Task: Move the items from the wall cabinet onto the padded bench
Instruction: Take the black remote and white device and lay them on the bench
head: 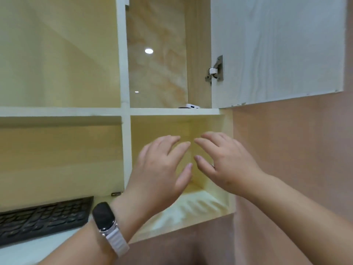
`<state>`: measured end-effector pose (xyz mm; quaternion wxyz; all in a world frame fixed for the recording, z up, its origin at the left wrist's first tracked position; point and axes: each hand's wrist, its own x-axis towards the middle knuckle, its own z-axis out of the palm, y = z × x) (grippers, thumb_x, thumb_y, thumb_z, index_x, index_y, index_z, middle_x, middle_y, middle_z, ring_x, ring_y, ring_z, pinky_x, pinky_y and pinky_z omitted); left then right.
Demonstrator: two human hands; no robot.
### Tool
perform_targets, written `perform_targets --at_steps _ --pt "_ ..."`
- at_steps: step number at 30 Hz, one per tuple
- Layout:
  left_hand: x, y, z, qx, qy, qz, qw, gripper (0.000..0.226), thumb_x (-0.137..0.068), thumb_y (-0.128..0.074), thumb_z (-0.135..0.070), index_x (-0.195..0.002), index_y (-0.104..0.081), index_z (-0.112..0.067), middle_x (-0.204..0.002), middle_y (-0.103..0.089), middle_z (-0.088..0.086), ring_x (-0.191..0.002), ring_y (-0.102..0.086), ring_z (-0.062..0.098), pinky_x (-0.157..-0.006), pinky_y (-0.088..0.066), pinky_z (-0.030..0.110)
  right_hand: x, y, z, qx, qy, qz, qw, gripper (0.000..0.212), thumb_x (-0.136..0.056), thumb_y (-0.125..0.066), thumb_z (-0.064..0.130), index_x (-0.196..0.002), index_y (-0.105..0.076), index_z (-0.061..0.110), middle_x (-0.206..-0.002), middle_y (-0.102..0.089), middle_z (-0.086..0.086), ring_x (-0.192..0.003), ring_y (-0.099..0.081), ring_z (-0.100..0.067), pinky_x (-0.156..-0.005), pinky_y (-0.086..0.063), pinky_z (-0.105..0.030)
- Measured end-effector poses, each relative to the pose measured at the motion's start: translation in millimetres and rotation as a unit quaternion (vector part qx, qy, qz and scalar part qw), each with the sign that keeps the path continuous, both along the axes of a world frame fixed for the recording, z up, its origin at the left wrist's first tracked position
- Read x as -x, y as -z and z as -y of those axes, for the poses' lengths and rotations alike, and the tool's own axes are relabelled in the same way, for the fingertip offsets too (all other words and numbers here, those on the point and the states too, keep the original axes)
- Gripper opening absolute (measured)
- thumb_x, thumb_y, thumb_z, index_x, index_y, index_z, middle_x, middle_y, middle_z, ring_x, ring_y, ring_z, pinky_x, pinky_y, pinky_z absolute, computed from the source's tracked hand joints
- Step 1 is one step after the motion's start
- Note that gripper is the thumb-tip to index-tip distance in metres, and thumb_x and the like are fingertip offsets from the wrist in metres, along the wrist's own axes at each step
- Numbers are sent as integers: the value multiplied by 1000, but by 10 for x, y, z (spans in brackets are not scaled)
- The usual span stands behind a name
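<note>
The wall cabinet (123,111) fills the view, with white dividers and pale wood compartments. Both of my hands are raised in front of its lower right compartment. My left hand (162,169), with a dark watch on its wrist, has its fingers spread and holds nothing. My right hand (225,161) is beside it, fingers apart and empty, the fingertips of the two hands nearly meeting. On the shelf above them, a small white box-like item (193,106) and a dark flat item (183,107) peek over the shelf edge. The padded bench is out of view.
A black keyboard (44,219) lies in the lower left compartment, with a small dark object (116,193) behind it. The upper right compartment's white door (277,50) stands open to the right on a metal hinge (215,70). A pinkish wall (286,150) lies right of the cabinet.
</note>
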<state>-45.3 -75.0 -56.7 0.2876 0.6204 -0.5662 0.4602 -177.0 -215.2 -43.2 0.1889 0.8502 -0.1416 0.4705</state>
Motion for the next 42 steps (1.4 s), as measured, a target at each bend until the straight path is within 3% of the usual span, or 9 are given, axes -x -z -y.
perform_targets --at_steps 7,10,13,18,23,28,33,38,42 --pt "-175 -1110 148 -23 -28 59 998 52 -86 -49 -43 -135 -49 -24 -130 -55 -2 -121 -48 19 -95 -42 39 -219 -993 137 -27 -26 6 999 43 -92 -38 45 -123 -56 21 -108 -56 -2 -102 -51 -26 -82 -47 -42" --pt "-234 -1487 189 -72 -64 26 995 54 -89 -46 -45 -139 -44 -25 -133 -52 -3 -123 -46 19 -100 -42 40 -358 -1379 172 -87 -16 -45 995 44 -94 -42 43 -133 -49 24 -122 -51 -2 -118 -45 -24 -92 -45 -43" --pt "-288 -1740 291 -177 -138 -18 974 52 -92 -45 -44 -141 -40 -27 -139 -47 -2 -128 -42 19 -103 -39 39 -526 -1635 251 -153 -1 -106 982 49 -93 -44 44 -138 -46 25 -131 -49 -4 -118 -49 -26 -93 -47 -42" --pt "-292 -1924 441 -311 -183 -105 927 43 -93 -44 -35 -137 -45 -32 -139 -51 1 -123 -48 21 -96 -42 32 -840 -1773 351 -239 26 -218 946 46 -89 -47 49 -124 -55 20 -114 -62 -4 -100 -59 -27 -87 -49 -37" --pt "-311 -1866 475 -310 -142 -185 922 40 -95 -44 -28 -134 -52 -28 -135 -56 -1 -118 -52 19 -96 -42 29 -912 -1811 364 -254 58 -269 927 38 -91 -48 43 -110 -61 13 -87 -60 -4 -69 -55 -22 -60 -39 -29" --pt "-282 -1834 474 -311 -114 -200 922 35 -94 -42 -21 -124 -59 -26 -123 -61 -1 -107 -55 20 -92 -45 31 -959 -1789 401 -267 44 -236 933 39 -86 -53 39 -111 -65 11 -96 -68 -10 -73 -54 -24 -65 -41 -30" --pt "-286 -1826 471 -304 -117 -195 925 35 -93 -42 -21 -122 -59 -21 -121 -63 3 -107 -57 24 -95 -46 40 -836 -1733 339 -247 4 -201 948 29 -92 -52 33 -94 -67 8 -74 -58 -7 -70 -53 -26 -56 -36 -29" --pt "-279 -1834 462 -309 -107 -207 922 36 -92 -43 -22 -124 -59 -19 -120 -63 4 -107 -58 24 -95 -47 41 -645 -1720 265 -246 -52 -202 947 17 -92 -54 34 -96 -68 25 -93 -69 -3 -85 -62 -23 -72 -49 -31" --pt "-289 -1837 454 -316 -105 -217 918 35 -91 -43 -19 -121 -60 -17 -115 -65 7 -103 -59 26 -92 -49 41 -631 -1716 207 -233 -37 -203 950 23 -93 -55 32 -111 -67 24 -103 -68 -2 -93 -61 -24 -80 -51 -32"
